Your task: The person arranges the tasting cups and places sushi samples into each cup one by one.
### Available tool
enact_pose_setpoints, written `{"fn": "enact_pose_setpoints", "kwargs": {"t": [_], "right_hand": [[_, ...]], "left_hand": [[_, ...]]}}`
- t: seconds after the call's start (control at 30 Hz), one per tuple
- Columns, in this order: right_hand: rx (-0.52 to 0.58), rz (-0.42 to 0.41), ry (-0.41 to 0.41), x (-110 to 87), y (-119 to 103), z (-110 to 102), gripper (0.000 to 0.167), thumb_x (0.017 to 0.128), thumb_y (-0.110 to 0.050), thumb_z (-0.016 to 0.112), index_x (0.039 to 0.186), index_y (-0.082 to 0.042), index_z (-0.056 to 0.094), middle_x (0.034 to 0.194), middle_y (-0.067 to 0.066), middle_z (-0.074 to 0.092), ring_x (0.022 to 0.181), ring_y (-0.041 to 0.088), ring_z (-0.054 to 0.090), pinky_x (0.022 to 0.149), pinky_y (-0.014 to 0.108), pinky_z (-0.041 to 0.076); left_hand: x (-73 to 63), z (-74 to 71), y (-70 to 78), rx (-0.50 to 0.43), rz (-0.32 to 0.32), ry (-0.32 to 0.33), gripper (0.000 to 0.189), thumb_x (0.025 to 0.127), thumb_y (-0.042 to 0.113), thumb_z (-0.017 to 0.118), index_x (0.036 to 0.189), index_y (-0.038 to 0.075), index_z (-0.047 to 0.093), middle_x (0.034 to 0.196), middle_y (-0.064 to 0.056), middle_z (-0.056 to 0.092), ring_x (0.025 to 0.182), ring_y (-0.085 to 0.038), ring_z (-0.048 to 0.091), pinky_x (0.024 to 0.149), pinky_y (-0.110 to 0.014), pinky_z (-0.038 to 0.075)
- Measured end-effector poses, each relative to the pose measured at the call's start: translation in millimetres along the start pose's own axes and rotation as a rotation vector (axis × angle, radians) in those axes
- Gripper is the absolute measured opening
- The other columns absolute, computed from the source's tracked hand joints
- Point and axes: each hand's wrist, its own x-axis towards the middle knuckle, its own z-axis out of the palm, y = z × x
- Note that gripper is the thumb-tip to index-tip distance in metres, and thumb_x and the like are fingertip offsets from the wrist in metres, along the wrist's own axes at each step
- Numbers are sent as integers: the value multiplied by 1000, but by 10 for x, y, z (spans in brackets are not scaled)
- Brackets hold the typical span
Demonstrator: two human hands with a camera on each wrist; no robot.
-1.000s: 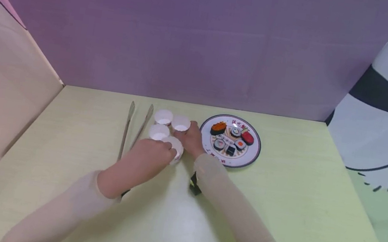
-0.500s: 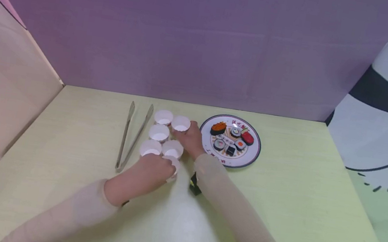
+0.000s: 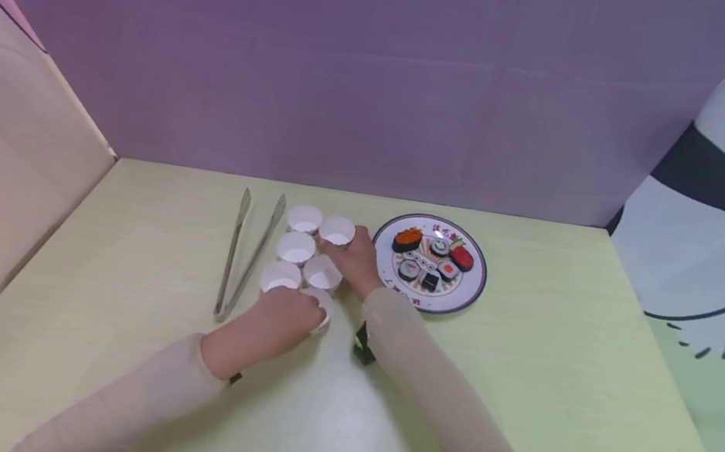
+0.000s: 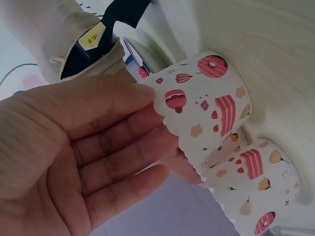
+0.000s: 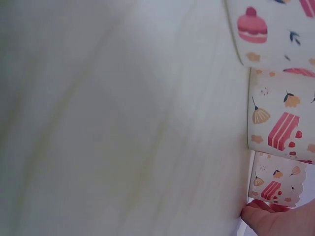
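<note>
- I judge the step in hand to be setting out the paper cups (image 3: 296, 247) in two columns of three; six stand mouth-up on the table (image 3: 587, 416), between the tongs (image 3: 231, 253) and the plate (image 3: 465, 294).
- My left hand (image 3: 274, 318) has thumb and finger pinching the near right cup (image 3: 321, 301) at its rim; the left wrist view shows the other fingers loosely bent.
- My right hand (image 3: 356, 259) is at the side of the far right cup (image 3: 337, 232); I can't tell whether its fingers grip it or only steady it.
- Next, I'd say, I need to square up the near right cup and free its rim gently.
- The thin wall could dent, or a sideways tug could nudge the cups just beside it.
</note>
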Motion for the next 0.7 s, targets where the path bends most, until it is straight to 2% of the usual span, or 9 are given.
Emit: {"fn": "enact_pose_setpoints", "kwargs": {"t": [0.2, 0.47, 0.7], "right_hand": [[-20, -19, 17, -13, -16, -9, 54, 83, -28, 70, 121, 1, 46, 111, 13, 57, 101, 27, 55, 91, 39, 45], [-44, -14, 16, -2, -4, 3, 55, 84, -32, 69, 122, 0, 45, 110, 12, 57, 98, 25, 56, 88, 37, 46], [-43, -5, 3, 33, 20, 12, 58, 85, -34, 68, 125, -1, 44, 115, 13, 56, 102, 26, 55, 92, 37, 45]], "left_hand": [[23, 25, -28, 50, 1, 5, 13, 76, 5, 71, 71, 12, 61, 62, 1, 54, 50, -14, 50, 41, -28, 40], [28, 39, -51, 37, 4, 26, 13, 77, 6, 71, 72, 12, 61, 62, 1, 54, 50, -13, 49, 41, -27, 40], [33, 37, -60, 31, 15, 37, 10, 77, 6, 70, 73, 12, 62, 62, 1, 54, 50, -12, 48, 40, -26, 39]]}}
